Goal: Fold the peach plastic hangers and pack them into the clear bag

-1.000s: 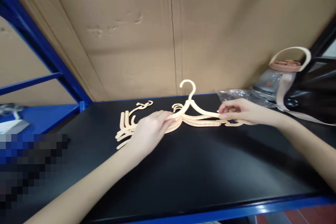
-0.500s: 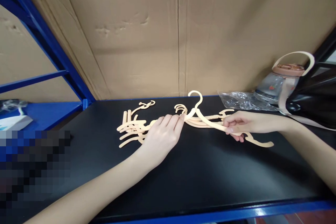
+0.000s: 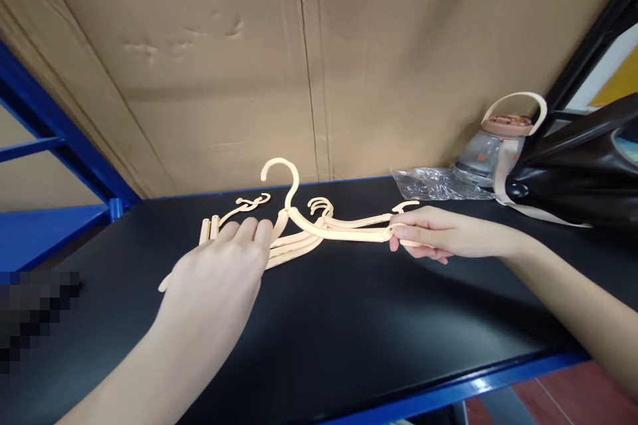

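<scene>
A cream folding clothes hanger [image 3: 343, 233] is held up between both hands, its hook pointing upward. My left hand [image 3: 222, 272] is closed round the hanger's left arm and hides most of it. With thumb and fingers, my right hand [image 3: 423, 232] pinches the right end of the same hanger. Behind it, more cream hangers [image 3: 296, 249] lie stacked on the black tabletop [image 3: 319, 332], their hooks bunched together. Beyond my left hand lies a separate cream hooked piece [image 3: 252, 202], beside two short upright-looking bars [image 3: 210, 228].
Cardboard [image 3: 209, 80] walls off the back. At the right rear are a crumpled clear plastic bag [image 3: 428, 184], a bottle [image 3: 486, 153] with a strap, and a shiny black bag [image 3: 573, 153]. Blue frame bars [image 3: 94, 153] stand at left; a blue edge [image 3: 473, 388] runs along the front.
The view has swung right and closer. My right hand has shifted from partway along the hanger's arm to its end joint; the end piece no longer sticks out beyond it.
</scene>
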The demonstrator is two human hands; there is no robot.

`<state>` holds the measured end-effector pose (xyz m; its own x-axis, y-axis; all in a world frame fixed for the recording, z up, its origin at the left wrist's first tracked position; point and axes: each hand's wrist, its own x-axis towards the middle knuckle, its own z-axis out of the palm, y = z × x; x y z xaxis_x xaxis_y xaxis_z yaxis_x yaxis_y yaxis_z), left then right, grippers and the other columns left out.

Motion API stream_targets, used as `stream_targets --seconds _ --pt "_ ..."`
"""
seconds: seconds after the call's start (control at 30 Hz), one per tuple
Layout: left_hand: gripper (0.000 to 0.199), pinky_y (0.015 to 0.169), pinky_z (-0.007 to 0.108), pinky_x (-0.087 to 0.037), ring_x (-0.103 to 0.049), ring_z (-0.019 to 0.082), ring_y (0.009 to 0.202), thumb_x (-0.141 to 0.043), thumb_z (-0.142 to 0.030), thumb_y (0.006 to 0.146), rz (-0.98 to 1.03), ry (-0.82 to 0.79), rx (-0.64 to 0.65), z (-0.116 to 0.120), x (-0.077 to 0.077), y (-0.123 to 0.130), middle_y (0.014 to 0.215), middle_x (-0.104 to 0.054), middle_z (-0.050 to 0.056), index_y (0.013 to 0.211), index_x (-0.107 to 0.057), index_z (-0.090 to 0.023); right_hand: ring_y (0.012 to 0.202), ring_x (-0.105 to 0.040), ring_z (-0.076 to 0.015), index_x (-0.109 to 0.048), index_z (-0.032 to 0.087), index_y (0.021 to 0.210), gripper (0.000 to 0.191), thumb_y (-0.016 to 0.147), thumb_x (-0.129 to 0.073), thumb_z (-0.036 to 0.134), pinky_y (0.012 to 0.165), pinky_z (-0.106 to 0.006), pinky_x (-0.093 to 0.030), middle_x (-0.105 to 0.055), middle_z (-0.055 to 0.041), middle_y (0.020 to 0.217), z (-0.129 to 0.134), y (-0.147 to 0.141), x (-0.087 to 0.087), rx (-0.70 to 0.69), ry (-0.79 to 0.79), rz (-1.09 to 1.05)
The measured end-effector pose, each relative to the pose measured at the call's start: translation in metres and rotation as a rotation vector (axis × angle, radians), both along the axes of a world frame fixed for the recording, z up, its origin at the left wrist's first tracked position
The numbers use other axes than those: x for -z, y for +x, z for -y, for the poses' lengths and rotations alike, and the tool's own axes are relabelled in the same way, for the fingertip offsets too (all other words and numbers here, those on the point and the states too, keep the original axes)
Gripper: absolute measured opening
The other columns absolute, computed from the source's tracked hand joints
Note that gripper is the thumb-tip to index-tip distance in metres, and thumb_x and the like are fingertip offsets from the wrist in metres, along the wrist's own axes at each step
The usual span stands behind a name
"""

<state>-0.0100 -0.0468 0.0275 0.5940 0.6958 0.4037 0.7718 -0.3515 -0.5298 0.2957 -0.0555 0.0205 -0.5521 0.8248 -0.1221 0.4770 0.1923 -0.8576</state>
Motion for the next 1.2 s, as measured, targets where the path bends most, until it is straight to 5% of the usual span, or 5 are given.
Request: stream_targets --seconds 0.13,0.23,0.47,0.77,1.2 --pt "0.026 0.048 0.032 -0.036 -0.057 0.025 0.066 -0.035 -0.019 0.09 0.069 0.076 0.025 0.012 -0.009 0.012 0.066 -0.057 0.006 0.073 -0.055 -0.02 0.048 -0.033 -0.0074 -0.056 0.018 0.088 0.036 0.096 -0.034 0.045 0.046 -0.02 -0.034 -0.035 0.006 0.057 0.003 -0.007 0.002 0.023 0.14 0.041" --pt "0.022 0.06 0.036 -0.042 -0.057 0.026 0.076 -0.038 -0.025 0.092 0.141 0.112 0.261 0.019 -0.01 0.03 0.077 -0.061 0.008 0.082 -0.058 -0.018 0.05 -0.036 -0.0075 -0.056 0.016 0.09 0.035 0.096 -0.034 0.042 0.049 -0.02 -0.033 -0.038 0.0054 0.058 0.008 -0.015 0.003 0.026 0.212 0.047" --pt "0.016 0.069 0.032 -0.045 -0.055 0.02 0.081 -0.041 -0.019 0.094 0.323 -0.246 0.64 0.003 0.016 0.054 0.085 -0.06 0.005 0.089 -0.056 -0.016 0.046 -0.043 -0.007 -0.047 0.018 0.085 0.028 0.098 -0.029 0.035 0.048 -0.019 -0.036 -0.048 0.0058 0.057 0.023 -0.032 0.004 0.01 0.203 0.124" --pt "0.012 0.064 0.031 -0.044 -0.052 0.017 0.072 -0.037 -0.009 0.092 0.439 -0.516 0.629 -0.001 0.047 0.059 0.085 -0.056 0.002 0.088 -0.045 -0.017 0.048 -0.034 -0.0093 -0.033 0.02 0.07 0.021 0.09 -0.038 0.017 0.05 -0.025 -0.024 -0.04 0.0055 0.057 0.028 -0.047 0.014 0.037 0.588 0.504" --pt "0.013 0.061 0.03 -0.042 -0.048 0.016 0.067 -0.037 -0.008 0.092 0.464 -0.728 0.466 0.002 0.054 0.061 0.081 -0.051 0.0 0.085 -0.041 -0.019 0.05 -0.04 -0.0076 -0.046 0.017 0.069 0.025 0.091 -0.035 0.015 0.052 -0.021 -0.031 -0.043 0.0059 0.053 0.018 -0.048 0.027 -0.023 0.296 0.199"
